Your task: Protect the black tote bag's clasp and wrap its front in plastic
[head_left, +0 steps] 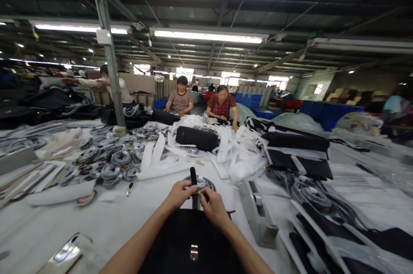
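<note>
A black bag (167, 239) lies in front of me with a gold clasp (194, 252) on its face. Above its far edge, a short black strap (193, 176) sticks up between my hands. My left hand (179, 194) is closed, thumb and fingers pinching the strap. From the other side, my right hand (213, 206) pinches at the strap's lower part; a tiny bright bit shows at its fingertips, too small to name. Just beyond my hands lies a grey coiled strap (206, 183). A small gold-tipped piece (235, 211) pokes out beside my right wrist.
Left lie many grey strap coils (121, 158), a gold snap hook (129, 189) and a phone (66, 250). A grey tape dispenser (258, 213) stands right, near stacked black bags (297, 153). White wrapping (238, 162) heaps ahead. Two people (181, 100) work across the table.
</note>
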### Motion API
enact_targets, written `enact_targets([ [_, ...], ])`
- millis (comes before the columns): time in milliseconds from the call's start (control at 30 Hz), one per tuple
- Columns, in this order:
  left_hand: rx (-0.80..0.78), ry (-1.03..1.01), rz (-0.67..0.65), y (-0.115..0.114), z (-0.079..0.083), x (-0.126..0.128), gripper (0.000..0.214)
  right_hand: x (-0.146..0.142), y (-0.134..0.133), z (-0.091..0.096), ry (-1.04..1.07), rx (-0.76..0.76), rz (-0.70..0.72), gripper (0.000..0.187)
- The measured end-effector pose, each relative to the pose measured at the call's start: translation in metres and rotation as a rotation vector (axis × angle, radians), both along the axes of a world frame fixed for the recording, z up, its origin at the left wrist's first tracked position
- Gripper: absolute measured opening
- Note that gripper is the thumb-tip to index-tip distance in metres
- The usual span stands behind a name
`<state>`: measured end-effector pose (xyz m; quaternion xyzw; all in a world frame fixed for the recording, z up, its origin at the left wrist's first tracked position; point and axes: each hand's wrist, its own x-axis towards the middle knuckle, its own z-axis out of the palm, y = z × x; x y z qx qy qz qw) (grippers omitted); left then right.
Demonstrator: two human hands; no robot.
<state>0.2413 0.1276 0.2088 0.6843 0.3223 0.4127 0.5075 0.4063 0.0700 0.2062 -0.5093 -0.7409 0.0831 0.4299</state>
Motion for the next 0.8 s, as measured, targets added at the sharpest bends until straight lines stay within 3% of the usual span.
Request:
enact_targets([
  [200, 0.066, -0.015, 0.016, 0.007, 0.007, 0.000, 0.036, -0.006, -0.004, 0.004, 0.029, 0.088, -0.053, 0.019],
  [333, 0.106, 0.002, 0.014, 0.006, 0.002, 0.000, 0.032, -0.007, 0.005, 0.004, 0.048, 0.098, -0.085, 0.018],
  [567, 0.106, 0.058, 0.082, 0.007, -0.018, 0.001, 0.037, 0.006, 0.017, -0.002, 0.063, -0.004, -0.055, 0.023],
  [733, 0.127, 0.149, 0.129, 0.021, -0.014, 0.009, 0.038, 0.006, 0.026, -0.012, 0.061, -0.134, 0.021, 0.040],
  [800, 0.156, 0.208, 0.145, 0.025, -0.013, 0.015, 0.040, 0.004, 0.037, -0.018, 0.067, -0.182, 0.022, 0.030],
])
